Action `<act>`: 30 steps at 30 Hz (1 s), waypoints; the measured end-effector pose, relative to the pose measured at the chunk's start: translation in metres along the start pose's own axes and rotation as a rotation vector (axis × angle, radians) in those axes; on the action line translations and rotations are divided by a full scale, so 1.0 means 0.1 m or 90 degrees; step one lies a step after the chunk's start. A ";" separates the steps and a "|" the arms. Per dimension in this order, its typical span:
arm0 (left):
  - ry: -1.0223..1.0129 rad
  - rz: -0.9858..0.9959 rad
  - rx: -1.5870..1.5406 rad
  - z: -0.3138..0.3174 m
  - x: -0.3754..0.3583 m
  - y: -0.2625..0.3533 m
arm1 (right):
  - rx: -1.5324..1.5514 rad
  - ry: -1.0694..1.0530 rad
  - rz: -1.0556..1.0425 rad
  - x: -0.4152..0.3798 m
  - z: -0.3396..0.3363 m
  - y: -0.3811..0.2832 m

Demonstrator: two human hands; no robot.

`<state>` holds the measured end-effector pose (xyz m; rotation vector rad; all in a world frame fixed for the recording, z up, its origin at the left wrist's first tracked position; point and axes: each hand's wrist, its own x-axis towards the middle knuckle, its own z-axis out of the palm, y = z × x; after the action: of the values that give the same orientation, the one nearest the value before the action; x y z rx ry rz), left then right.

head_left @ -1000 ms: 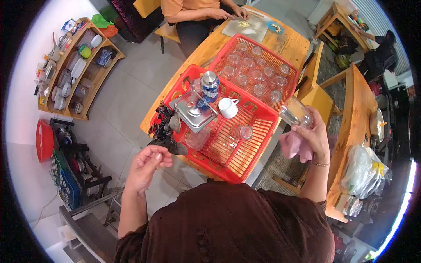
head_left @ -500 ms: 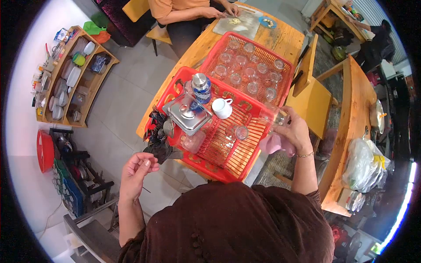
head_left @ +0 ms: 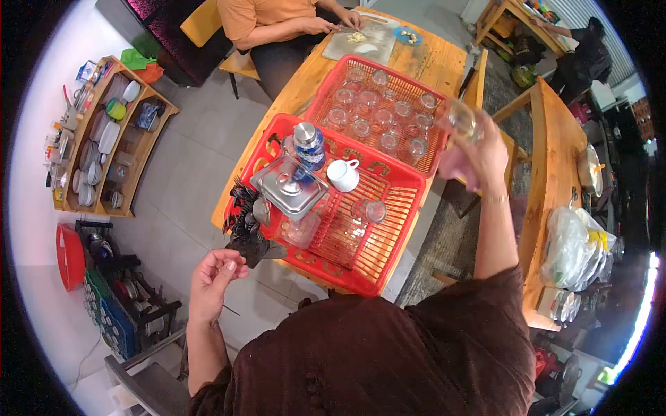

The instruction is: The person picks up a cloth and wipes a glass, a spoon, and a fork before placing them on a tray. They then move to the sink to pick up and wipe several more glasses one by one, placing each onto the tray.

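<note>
My right hand (head_left: 483, 154) grips a clear drinking glass (head_left: 458, 118), blurred by motion, beside the right edge of the basket of glasses. A pink cloth (head_left: 458, 168) hangs under the same hand. My left hand (head_left: 216, 277) has its fingers curled in against the thumb, near the dark utensils (head_left: 244, 223) at the rack's left side; whether it holds anything is hidden. In the red dish rack (head_left: 374, 274) are a blue bottle with a steel cap (head_left: 309, 147), a lidded steel container (head_left: 288, 186), a white mug (head_left: 343, 175), and a glass (head_left: 375, 211).
Beyond the rack, a red basket (head_left: 326, 87) holds several upturned glasses on the wooden table (head_left: 433, 59). A person (head_left: 270, 31) cuts food on a white board (head_left: 340, 50) at the far side. Wooden shelves (head_left: 163, 111) with dishes stand left; a yellow chair is at right.
My right hand has lifted the glass and pink cloth away from the dish rack, up and toward the far basket. The left hand stays nearly in place while the view shifts slightly.
</note>
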<state>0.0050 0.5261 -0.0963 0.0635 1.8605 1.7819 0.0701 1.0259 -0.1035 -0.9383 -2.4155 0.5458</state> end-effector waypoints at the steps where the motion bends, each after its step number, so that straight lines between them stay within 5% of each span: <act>1: 0.004 -0.001 0.002 -0.03 -0.04 0.01 | -0.058 -0.011 -0.035 0.18 0.03 -0.03; 12: 0.204 -0.051 -0.061 -0.39 -0.55 -0.11 | -0.319 -0.172 -0.062 1.24 1.11 -0.21; 30: 0.272 -0.128 -0.085 -0.54 -0.54 -0.34 | -0.439 -0.289 -0.016 1.50 1.81 -0.40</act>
<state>0.0396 0.4515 -0.1111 -0.5746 1.9384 1.8742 -0.1502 1.0712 -0.1834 -1.1350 -3.1073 -0.1348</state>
